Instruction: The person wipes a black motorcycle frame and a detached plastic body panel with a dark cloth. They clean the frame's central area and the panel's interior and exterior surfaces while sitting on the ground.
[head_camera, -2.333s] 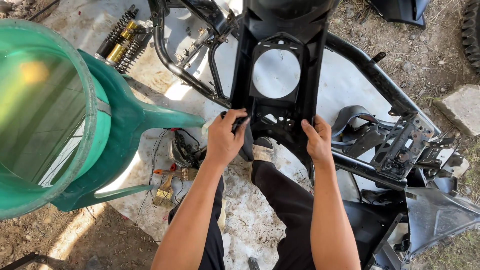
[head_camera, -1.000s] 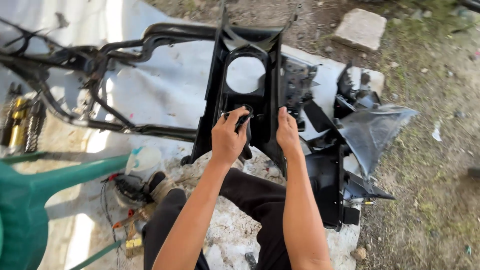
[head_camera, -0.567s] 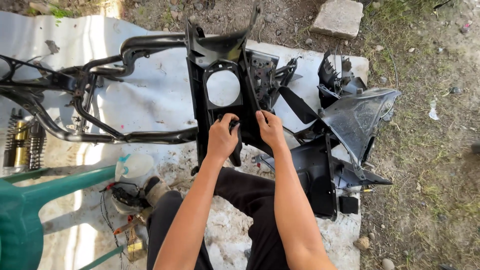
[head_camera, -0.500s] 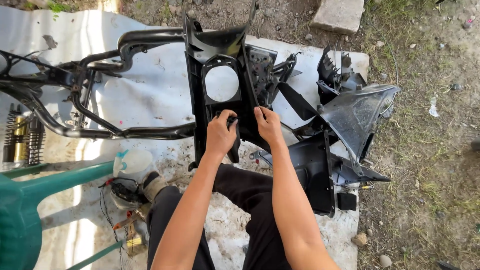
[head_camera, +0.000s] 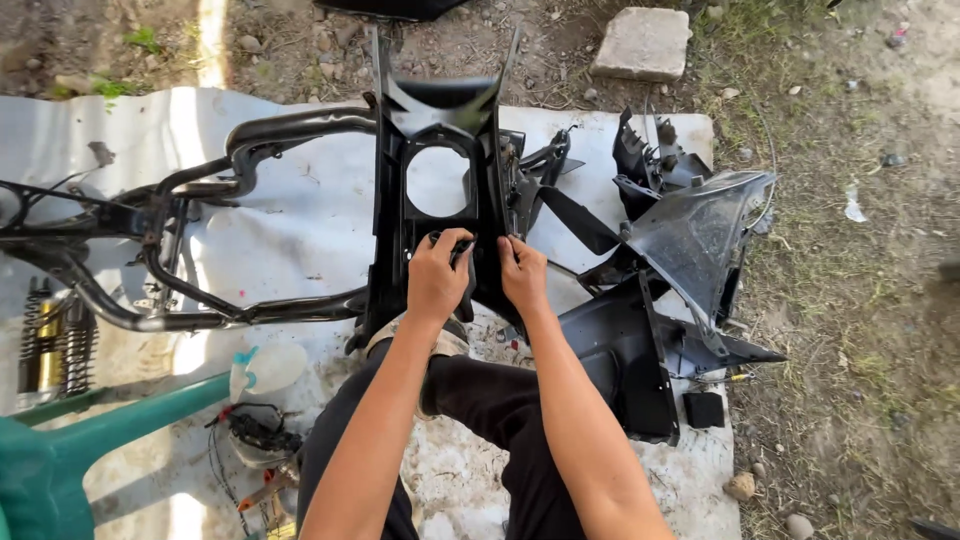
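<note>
While gripping black plastic panel (head_camera: 437, 200): left hand (head_camera: 437, 280) clamped on small dark tool, right hand (head_camera: 522, 275) fingers pressed flat beside; best kept square, steady.

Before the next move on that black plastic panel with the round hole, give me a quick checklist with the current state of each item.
1. Left hand on the black plastic panel with the round hole: ok, it rests on the lower section, gripping a small dark object I cannot identify.
2. Right hand on the panel: ok, fingers lie against the lower right edge.
3. Panel seated on the black tubular metal frame: cannot tell, the join is hidden.
4. Loose black fairing pieces apart from both hands: ok, they lie to the right.
5. White ground sheet under the work: ok.
6. Green plastic chair out of the way: ok, lower left.
</note>
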